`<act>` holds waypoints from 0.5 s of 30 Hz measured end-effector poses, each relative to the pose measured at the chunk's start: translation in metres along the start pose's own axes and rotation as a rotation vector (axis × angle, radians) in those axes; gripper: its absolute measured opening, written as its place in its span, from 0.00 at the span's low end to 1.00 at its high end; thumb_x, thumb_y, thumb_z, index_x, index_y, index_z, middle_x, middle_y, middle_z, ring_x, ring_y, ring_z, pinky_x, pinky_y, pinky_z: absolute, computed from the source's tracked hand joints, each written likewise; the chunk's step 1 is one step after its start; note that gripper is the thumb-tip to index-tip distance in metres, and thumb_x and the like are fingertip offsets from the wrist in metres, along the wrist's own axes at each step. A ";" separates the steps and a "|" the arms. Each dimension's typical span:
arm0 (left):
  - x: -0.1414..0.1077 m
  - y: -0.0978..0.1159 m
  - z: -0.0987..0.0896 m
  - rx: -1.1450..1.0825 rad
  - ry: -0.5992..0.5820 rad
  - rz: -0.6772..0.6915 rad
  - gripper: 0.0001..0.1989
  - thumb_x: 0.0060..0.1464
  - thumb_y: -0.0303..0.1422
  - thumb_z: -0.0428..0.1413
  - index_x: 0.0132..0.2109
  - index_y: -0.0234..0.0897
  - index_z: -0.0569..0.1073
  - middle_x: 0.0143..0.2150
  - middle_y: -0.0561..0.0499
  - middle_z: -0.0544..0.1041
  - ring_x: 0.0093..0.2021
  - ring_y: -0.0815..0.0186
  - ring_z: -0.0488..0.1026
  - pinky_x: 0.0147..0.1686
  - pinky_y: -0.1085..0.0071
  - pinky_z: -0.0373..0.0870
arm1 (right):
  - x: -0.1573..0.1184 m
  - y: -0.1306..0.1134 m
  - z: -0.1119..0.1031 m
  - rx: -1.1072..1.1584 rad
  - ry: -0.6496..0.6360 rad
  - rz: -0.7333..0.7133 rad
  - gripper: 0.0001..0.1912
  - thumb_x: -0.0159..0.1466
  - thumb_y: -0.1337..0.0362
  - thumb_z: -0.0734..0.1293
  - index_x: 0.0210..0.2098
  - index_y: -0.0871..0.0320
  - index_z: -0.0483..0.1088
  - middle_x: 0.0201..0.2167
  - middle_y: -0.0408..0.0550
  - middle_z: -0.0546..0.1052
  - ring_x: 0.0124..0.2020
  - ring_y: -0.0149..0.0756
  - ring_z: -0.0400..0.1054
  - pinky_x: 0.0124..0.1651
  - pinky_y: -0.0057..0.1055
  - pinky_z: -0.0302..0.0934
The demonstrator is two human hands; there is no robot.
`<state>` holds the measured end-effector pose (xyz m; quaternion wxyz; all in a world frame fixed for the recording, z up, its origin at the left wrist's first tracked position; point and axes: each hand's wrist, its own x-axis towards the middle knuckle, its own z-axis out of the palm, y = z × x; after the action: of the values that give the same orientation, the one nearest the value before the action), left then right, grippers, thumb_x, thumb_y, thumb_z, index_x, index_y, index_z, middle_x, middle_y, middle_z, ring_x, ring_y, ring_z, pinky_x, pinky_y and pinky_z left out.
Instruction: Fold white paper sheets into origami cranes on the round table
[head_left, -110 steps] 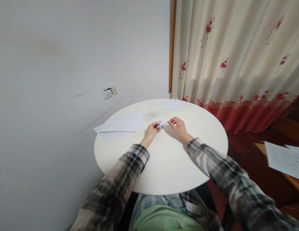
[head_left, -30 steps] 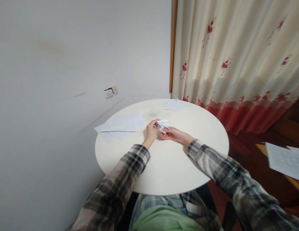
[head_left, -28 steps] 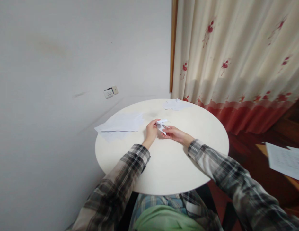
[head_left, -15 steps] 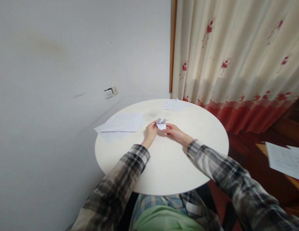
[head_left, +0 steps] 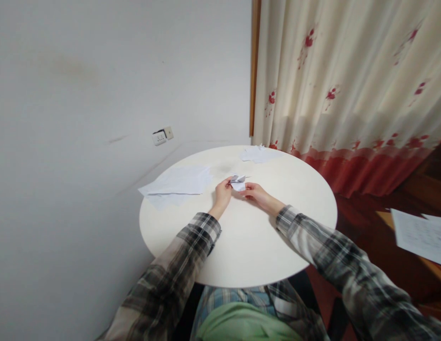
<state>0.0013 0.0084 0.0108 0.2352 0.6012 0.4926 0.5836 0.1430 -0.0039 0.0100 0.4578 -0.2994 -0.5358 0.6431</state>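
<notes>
A small piece of folded white paper with raised grey-shaded flaps is between my two hands, over the middle of the round white table. My left hand pinches its left side with thumb and fingers. On the opposite side, my right hand has its fingertips closed on the lower right edge. A thin point of the paper sticks out to the right above my right fingers. The finer folds are too small to make out.
White sheets lie at the table's left edge, by the wall with a socket. Several paper pieces are at the far edge. A curtain hangs behind; to the right, papers rest on a wooden surface.
The folded paper's upper flaps have shifted slightly and its lower part looks rounder. Both hands keep their hold in nearly the same place.
</notes>
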 end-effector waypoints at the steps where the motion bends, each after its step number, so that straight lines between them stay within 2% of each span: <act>1: -0.001 0.001 0.000 0.001 -0.001 0.001 0.17 0.42 0.18 0.46 0.37 0.32 0.75 0.38 0.48 0.77 0.39 0.66 0.72 0.43 0.71 0.65 | 0.000 -0.001 -0.001 0.019 -0.018 0.012 0.10 0.44 0.72 0.70 0.27 0.63 0.68 0.23 0.40 0.71 0.23 0.22 0.62 0.27 0.20 0.56; 5: -0.003 0.005 0.000 0.015 -0.010 0.009 0.17 0.42 0.18 0.46 0.38 0.32 0.75 0.38 0.48 0.78 0.38 0.67 0.72 0.42 0.72 0.66 | -0.002 -0.003 -0.002 0.135 -0.136 0.067 0.11 0.48 0.73 0.69 0.32 0.62 0.69 0.31 0.44 0.73 0.30 0.25 0.68 0.35 0.24 0.63; 7: -0.003 0.005 0.000 0.019 -0.013 0.006 0.17 0.43 0.18 0.46 0.38 0.32 0.75 0.38 0.48 0.78 0.38 0.67 0.72 0.41 0.72 0.66 | -0.002 -0.004 -0.002 0.174 -0.196 0.093 0.12 0.50 0.72 0.68 0.35 0.62 0.69 0.33 0.45 0.74 0.31 0.26 0.69 0.36 0.24 0.65; 11: -0.003 0.004 0.001 0.023 -0.014 -0.001 0.18 0.43 0.17 0.45 0.38 0.32 0.75 0.38 0.48 0.78 0.38 0.67 0.72 0.42 0.71 0.66 | -0.002 -0.003 -0.003 0.208 -0.239 0.120 0.09 0.52 0.71 0.68 0.35 0.63 0.68 0.29 0.44 0.73 0.29 0.25 0.68 0.32 0.21 0.65; 15: -0.002 0.000 0.002 0.016 -0.011 0.028 0.18 0.43 0.17 0.46 0.38 0.33 0.75 0.38 0.48 0.77 0.39 0.67 0.72 0.43 0.70 0.66 | -0.001 -0.003 -0.004 0.240 -0.199 0.131 0.08 0.54 0.66 0.68 0.33 0.62 0.68 0.25 0.42 0.72 0.26 0.24 0.67 0.31 0.21 0.64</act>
<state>0.0031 0.0076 0.0093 0.2246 0.6131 0.4876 0.5796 0.1472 -0.0031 0.0117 0.3919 -0.2119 -0.4773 0.7574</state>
